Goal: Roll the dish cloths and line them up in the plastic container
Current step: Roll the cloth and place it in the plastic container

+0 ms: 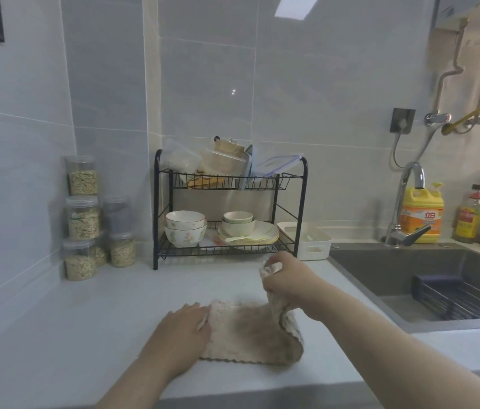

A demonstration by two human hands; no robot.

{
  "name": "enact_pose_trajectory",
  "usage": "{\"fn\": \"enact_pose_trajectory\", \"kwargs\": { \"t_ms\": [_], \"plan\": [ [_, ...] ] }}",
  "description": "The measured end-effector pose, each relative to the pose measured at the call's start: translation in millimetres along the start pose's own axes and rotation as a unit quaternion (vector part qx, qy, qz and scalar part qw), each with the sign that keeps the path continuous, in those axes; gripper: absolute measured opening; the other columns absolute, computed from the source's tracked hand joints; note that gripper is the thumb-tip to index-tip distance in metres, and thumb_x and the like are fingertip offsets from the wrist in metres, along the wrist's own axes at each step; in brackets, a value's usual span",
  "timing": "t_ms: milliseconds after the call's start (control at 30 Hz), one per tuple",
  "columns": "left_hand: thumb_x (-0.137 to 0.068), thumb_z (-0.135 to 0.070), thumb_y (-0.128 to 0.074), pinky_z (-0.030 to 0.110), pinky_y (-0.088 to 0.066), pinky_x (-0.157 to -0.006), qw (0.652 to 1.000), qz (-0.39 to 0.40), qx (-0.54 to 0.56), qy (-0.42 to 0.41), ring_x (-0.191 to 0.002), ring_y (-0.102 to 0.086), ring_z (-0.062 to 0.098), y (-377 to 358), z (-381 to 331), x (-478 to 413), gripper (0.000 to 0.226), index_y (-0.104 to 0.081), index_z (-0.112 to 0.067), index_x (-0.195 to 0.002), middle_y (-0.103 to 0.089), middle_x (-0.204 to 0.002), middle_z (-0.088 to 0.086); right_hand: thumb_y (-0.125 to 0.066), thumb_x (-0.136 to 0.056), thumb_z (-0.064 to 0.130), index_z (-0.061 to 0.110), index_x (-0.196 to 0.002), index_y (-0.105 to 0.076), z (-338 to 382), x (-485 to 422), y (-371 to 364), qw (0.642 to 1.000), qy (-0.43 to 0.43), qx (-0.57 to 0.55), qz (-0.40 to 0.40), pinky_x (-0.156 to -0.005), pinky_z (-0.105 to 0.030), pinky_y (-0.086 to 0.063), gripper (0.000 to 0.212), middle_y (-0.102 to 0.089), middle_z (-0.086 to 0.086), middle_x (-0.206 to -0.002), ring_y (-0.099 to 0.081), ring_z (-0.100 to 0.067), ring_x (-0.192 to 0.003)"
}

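Now R hand (284, 278) grip pinches cloth (250, 332) corner up (L hand (185, 326) flat on edge).

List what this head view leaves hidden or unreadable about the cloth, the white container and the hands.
- Dish cloth: its right edge is lifted and bunched in the right hand; the hand hides how far it is folded.
- Left edge: covered by the flat left hand.
- White plastic container: the rack's post and the container's own front wall hide the inside, so contents are unknown.
- Yellow bottle: small label print is blurred.
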State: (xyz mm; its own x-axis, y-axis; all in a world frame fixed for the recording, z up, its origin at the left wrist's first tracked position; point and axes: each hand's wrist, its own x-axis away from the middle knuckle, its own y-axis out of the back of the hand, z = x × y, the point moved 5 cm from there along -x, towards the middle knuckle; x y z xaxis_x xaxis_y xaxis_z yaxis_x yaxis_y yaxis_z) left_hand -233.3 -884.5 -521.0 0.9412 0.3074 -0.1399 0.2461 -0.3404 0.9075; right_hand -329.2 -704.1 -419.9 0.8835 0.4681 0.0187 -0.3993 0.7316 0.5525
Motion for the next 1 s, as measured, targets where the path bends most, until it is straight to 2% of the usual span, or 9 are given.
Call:
{"fn": "enact_pose_trajectory", "kwargs": {
  "t_ms": [100, 233, 333, 500, 600, 767, 900, 967, 1000],
  "plan": [
    [-0.097, -0.031, -0.029, 0.033, -0.028, -0.105, 0.999, -0.012, -0.022, -0.024, -0.125, -0.045, 0.021, -1.1, -5.5, -3.7, 0.035, -0.061, -0.025, -0.111, -0.057, -0.124, -0.001, -0.049, -0.080, 0.007, 0.018, -0.121, -0.046, 10.5, -8.2, -33.9, 0.999, 0.009, 0.022, 0.022, -0.049, -0.023, -0.036, 0.043, -0.052, -0.004, -0.089, -0.050, -0.018, -0.067],
    [-0.093, -0.025, -0.032, 0.032, -0.033, -0.098, 0.999, -0.022, -0.015, -0.021, -0.109, -0.052, 0.022, -1.5, 5.6, -7.1, 0.029, -0.061, -0.023, -0.088, -0.061, -0.110, 0.000, -0.049, -0.086, 0.013, 0.021, -0.130, -0.044, 3.5, -14.1, -65.8, 0.999, -0.009, 0.013, 0.035, -0.054, -0.024, -0.039, 0.046, -0.057, -0.006, -0.087, -0.050, -0.017, -0.060],
    [-0.090, -0.020, -0.036, 0.032, -0.038, -0.080, 0.999, -0.042, -0.011, -0.024, -0.088, -0.052, 0.023, 0.7, 5.9, -7.7, 0.024, -0.058, -0.018, -0.079, -0.055, -0.087, -0.002, -0.050, -0.087, 0.016, 0.024, -0.131, -0.045, -3.5, -12.4, -76.1, 0.999, -0.011, 0.026, 0.033, -0.059, -0.024, -0.042, 0.045, -0.056, 0.000, -0.074, -0.051, -0.015, -0.060],
    [-0.088, -0.016, -0.037, 0.033, -0.033, -0.070, 0.997, -0.061, -0.023, -0.038, -0.085, -0.050, 0.026, 0.9, 7.2, -9.1, 0.021, -0.050, -0.014, -0.071, -0.052, -0.083, 0.000, -0.054, -0.080, 0.015, 0.025, -0.125, -0.051, -6.9, -8.3, -80.6, 0.999, -0.022, 0.038, 0.016, -0.068, -0.025, -0.046, 0.047, -0.058, 0.001, -0.080, -0.057, -0.018, -0.072],
    [-0.088, -0.017, -0.038, 0.033, -0.034, -0.072, 0.997, -0.065, -0.020, -0.047, -0.087, -0.050, 0.025, 1.4, 5.0, -8.2, 0.026, -0.041, -0.018, -0.063, -0.049, -0.080, -0.002, -0.051, -0.080, 0.010, 0.022, -0.126, -0.052, -2.1, -8.2, -80.9, 0.999, -0.012, 0.030, 0.004, -0.061, -0.023, -0.043, 0.047, -0.056, 0.000, -0.079, -0.053, -0.017, -0.064],
    [-0.086, -0.017, -0.038, 0.033, -0.032, -0.070, 0.997, -0.065, -0.014, -0.040, -0.087, -0.050, 0.025, 3.3, 5.0, -8.2, 0.020, -0.049, -0.018, -0.070, -0.049, -0.079, -0.002, -0.053, -0.083, 0.010, 0.019, -0.125, -0.050, 2.4, 0.3, -87.9, 0.999, -0.012, 0.042, 0.031, -0.049, -0.013, -0.045, 0.044, -0.059, 0.002, -0.076, -0.057, -0.010, -0.057],
    [-0.088, -0.016, -0.035, 0.034, -0.039, -0.077, 0.996, -0.085, 0.028, -0.029, -0.094, -0.055, 0.026, 5.6, 3.6, -5.3, 0.022, -0.055, -0.020, -0.078, -0.060, -0.090, -0.003, -0.052, -0.084, 0.008, 0.016, -0.122, -0.053, -1.6, 6.3, -79.0, 0.994, -0.030, -0.081, 0.062, -0.053, -0.027, -0.054, 0.039, -0.066, -0.014, -0.085, -0.061, -0.023, -0.053],
    [-0.097, -0.023, -0.032, 0.033, -0.037, -0.102, 0.989, -0.087, 0.117, -0.019, -0.126, -0.047, 0.017, 8.3, 4.5, -1.8, 0.032, -0.057, -0.031, -0.115, -0.054, -0.128, -0.013, -0.049, -0.089, 0.010, 0.015, -0.118, -0.060, -4.1, 3.2, -58.0, 0.999, 0.022, -0.048, -0.009, -0.063, -0.033, -0.056, 0.032, -0.068, -0.009, -0.099, -0.066, -0.023, -0.069],
    [-0.100, -0.031, -0.030, 0.029, -0.027, -0.113, 0.984, -0.088, 0.152, -0.040, -0.139, -0.029, 0.005, 10.0, 1.2, 1.3, 0.039, -0.043, -0.039, -0.136, -0.035, -0.144, -0.023, -0.046, -0.092, 0.013, 0.017, -0.119, -0.062, -10.0, 1.3, -47.3, 0.997, 0.053, 0.014, -0.051, -0.076, -0.033, -0.054, 0.032, -0.068, -0.003, -0.109, -0.067, -0.022, -0.087]
  ]
}}
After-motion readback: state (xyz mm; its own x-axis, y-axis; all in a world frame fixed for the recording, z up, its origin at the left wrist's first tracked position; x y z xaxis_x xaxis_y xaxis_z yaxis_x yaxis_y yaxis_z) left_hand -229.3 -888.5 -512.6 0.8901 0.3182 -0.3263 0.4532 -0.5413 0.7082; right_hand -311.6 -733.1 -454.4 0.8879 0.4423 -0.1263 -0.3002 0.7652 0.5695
